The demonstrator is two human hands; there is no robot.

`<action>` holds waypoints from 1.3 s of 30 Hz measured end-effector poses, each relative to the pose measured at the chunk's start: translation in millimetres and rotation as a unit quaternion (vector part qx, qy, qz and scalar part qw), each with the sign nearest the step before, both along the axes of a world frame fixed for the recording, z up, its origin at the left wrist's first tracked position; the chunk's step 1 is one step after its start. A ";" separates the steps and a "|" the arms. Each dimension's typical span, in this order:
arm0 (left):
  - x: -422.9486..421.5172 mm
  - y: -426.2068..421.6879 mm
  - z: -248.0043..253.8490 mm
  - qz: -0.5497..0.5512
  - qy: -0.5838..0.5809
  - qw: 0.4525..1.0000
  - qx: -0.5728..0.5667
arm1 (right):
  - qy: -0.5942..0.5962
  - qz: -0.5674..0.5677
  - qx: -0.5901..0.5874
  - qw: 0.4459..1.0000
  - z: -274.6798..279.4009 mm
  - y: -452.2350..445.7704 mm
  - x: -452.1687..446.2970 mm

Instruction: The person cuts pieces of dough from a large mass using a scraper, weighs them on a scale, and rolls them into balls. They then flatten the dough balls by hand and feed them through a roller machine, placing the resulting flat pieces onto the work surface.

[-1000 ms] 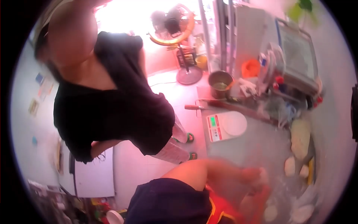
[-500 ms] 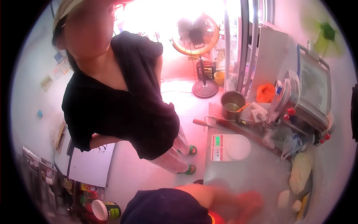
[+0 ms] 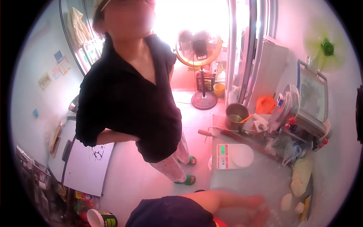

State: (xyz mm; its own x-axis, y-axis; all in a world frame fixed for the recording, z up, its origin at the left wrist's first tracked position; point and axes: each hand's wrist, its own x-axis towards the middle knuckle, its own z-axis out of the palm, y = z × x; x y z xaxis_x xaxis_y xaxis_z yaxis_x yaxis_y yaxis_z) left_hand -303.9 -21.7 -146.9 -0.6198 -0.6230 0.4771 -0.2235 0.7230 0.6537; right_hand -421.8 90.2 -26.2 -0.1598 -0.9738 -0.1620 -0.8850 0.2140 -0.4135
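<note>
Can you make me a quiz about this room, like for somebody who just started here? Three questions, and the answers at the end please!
1. Pick one: what colour are the sandals on the person in the black top?
A) white
B) green
C) purple

2. True or false: the display on the kitchen scale is lit up green.

3. Fill in the missing word: the yellow bucket is next to the base of the big standing ____.

Key: 1. B; 2. true; 3. fan
</note>
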 end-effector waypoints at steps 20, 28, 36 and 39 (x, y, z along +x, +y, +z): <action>61.3 8.3 122.4 0.027 -0.200 0.969 0.140 | -0.015 -0.019 -0.039 0.999 -33.2 29.4 4.1; 82.9 48.6 143.1 0.042 -0.094 0.958 0.267 | -0.069 -0.145 -0.134 0.978 38.4 38.0 62.4; 89.3 56.7 154.5 0.046 -0.128 0.980 0.146 | 0.037 -0.031 -0.184 0.982 -3.0 -29.7 95.6; 90.5 54.3 161.7 0.052 -0.119 0.982 0.138 | 0.067 -0.020 -0.171 0.983 -9.6 -37.2 93.0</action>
